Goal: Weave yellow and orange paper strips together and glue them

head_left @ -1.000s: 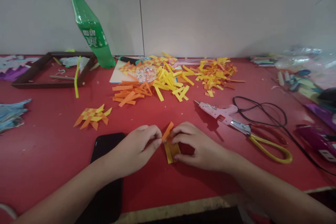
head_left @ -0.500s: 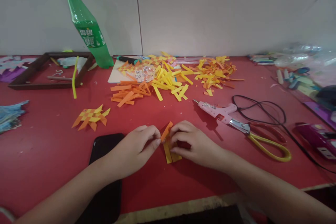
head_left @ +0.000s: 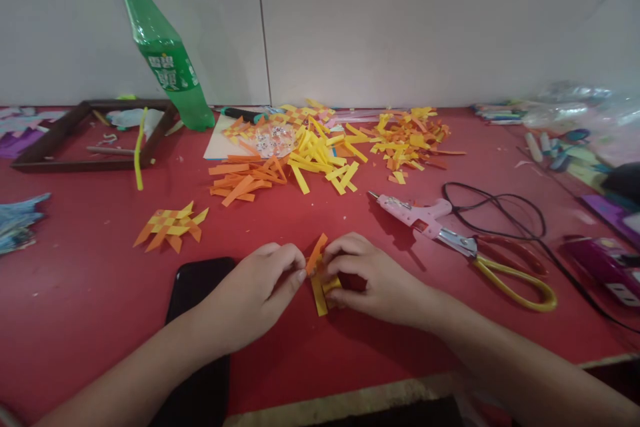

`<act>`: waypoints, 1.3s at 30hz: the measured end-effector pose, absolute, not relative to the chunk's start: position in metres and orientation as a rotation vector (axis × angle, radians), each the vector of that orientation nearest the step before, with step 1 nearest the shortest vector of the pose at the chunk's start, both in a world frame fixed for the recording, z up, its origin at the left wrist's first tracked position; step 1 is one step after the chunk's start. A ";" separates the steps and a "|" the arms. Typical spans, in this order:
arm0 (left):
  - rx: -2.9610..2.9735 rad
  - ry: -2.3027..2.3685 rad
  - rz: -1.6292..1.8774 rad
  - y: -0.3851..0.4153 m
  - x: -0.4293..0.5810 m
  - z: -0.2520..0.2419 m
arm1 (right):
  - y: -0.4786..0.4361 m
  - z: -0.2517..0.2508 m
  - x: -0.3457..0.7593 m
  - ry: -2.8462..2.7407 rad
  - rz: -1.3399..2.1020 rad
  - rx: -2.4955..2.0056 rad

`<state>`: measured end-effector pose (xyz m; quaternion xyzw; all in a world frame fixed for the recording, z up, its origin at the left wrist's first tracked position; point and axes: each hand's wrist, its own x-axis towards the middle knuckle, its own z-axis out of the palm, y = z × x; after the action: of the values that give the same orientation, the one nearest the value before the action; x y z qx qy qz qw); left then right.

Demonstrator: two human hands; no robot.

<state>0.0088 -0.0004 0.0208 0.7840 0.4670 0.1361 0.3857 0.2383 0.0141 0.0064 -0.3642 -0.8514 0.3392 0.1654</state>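
Observation:
Between my hands is a small piece of interlaced paper strips, with an orange strip (head_left: 317, 252) angled upward and a yellow strip (head_left: 319, 295) pointing toward me. My left hand (head_left: 267, 287) pinches its left side between thumb and fingertips. On the other side my right hand (head_left: 367, 275) curls its fingers over the piece, thumb and fingertips pressing a yellow strip that looks bent. The fingers hide much of the weave. A woven orange and yellow paper piece (head_left: 173, 225) lies to the left. Under my left forearm is a black phone (head_left: 200, 280).
Loose orange strips (head_left: 245, 177) and yellow strips (head_left: 320, 153) are heaped behind my hands. A pink glue gun (head_left: 415, 213) with a black cord and yellow-and-red handled scissors (head_left: 515, 280) lie right. A green bottle (head_left: 170, 67) stands by a dark wooden frame (head_left: 65, 165).
The right-hand yellow strip, which pointed down toward me, now appears folded up under my right fingers. My left hand keeps its pinch, and the view has shifted slightly.

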 end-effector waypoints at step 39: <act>2.265 1.146 0.504 -0.002 0.013 -0.001 | 0.017 0.006 0.241 -2.440 1.081 -0.983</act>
<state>0.0129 -0.0017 -0.0012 0.8419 0.4260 0.1873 0.2732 0.2413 0.0174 0.0060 -0.3419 -0.8485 0.3757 0.1481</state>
